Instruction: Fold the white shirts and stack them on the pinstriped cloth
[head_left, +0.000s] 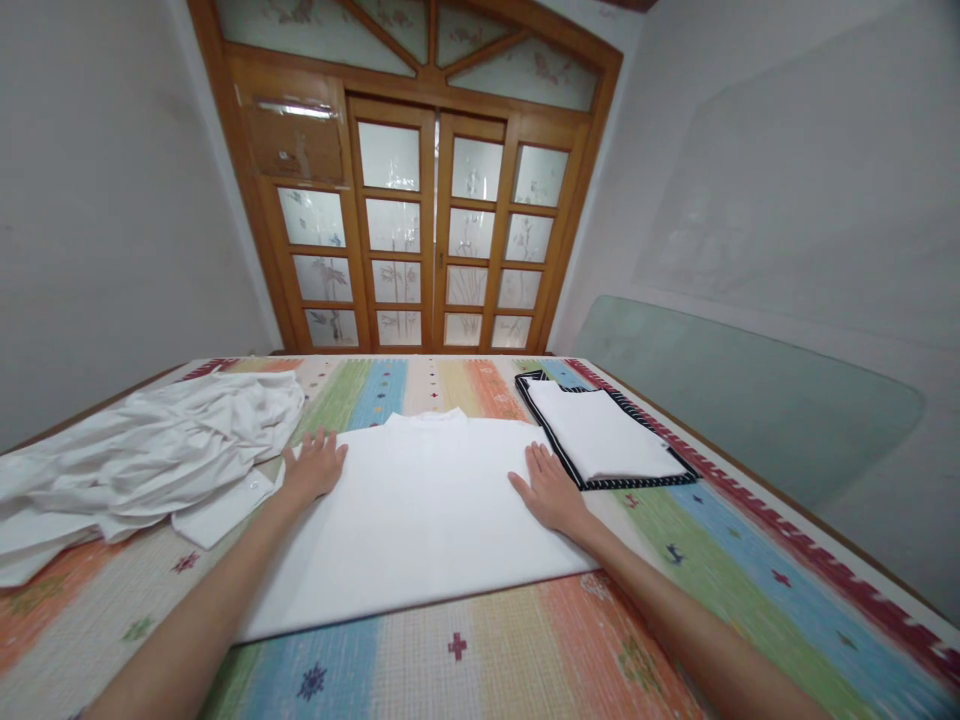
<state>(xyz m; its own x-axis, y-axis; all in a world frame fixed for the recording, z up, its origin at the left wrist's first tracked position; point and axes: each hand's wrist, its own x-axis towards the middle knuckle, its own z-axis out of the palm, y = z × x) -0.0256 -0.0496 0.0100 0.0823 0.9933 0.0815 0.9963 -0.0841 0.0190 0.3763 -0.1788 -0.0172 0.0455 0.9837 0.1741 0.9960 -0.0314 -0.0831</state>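
A white shirt (pixel 427 510) lies flat in front of me, its collar at the far edge and its near edge a straight fold. My left hand (pixel 315 465) rests on the shirt's left side, fingers spread. On its right side, my right hand (pixel 550 487) lies flat with the fingers apart. Neither hand grips the cloth. To the left is a crumpled white garment (pixel 150 440), with a cuff and button near my left forearm. Right of my right hand sits a folded white garment (pixel 600 425) on top of folded black cloth with white marks (pixel 679 478).
The colourful striped cloth (pixel 457 650) covers the table or bed under the garments. A pale green rounded panel (pixel 750 390) stands along the right wall. Wooden doors with frosted glass (pixel 397 225) close off the far end.
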